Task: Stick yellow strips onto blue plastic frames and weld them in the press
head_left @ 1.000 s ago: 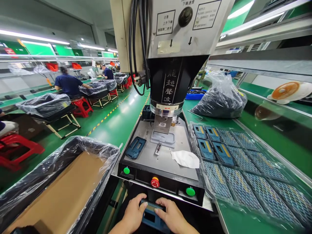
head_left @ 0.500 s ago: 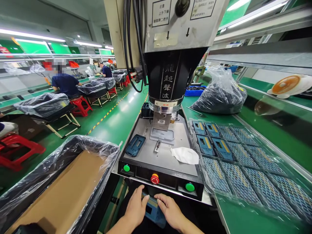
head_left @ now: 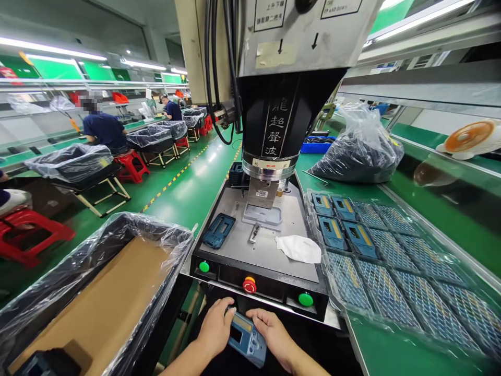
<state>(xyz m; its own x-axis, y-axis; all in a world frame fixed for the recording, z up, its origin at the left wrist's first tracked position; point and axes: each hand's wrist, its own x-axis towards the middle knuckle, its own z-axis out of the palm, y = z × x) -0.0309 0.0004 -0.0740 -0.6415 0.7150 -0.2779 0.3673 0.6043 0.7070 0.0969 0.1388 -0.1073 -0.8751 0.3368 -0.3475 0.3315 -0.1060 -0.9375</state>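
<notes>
Both my hands hold one blue plastic housing [head_left: 246, 339] low in front of me, below the machine's front panel. My left hand [head_left: 214, 329] grips its left end with fingers curled. On the right end, my right hand [head_left: 274, 334] presses with fingers closed on top. Above them sits the ultrasonic welding machine [head_left: 282, 120] with its grey fixture [head_left: 261, 216] under the horn. Another blue housing [head_left: 218, 231] lies on the machine's plate, at the left.
The front panel carries a green button [head_left: 203, 267], a red stop button [head_left: 249, 285] and another green button [head_left: 305, 299]. A white cloth [head_left: 299, 248] lies on the plate. A clear tray [head_left: 391, 271] with blue parts is right; a plastic-lined cardboard box [head_left: 97, 292] left. People sit at far benches.
The housing has tilted and turned in my hands, showing more of its blue face. My hands stay below the panel; the view has shifted slightly.
</notes>
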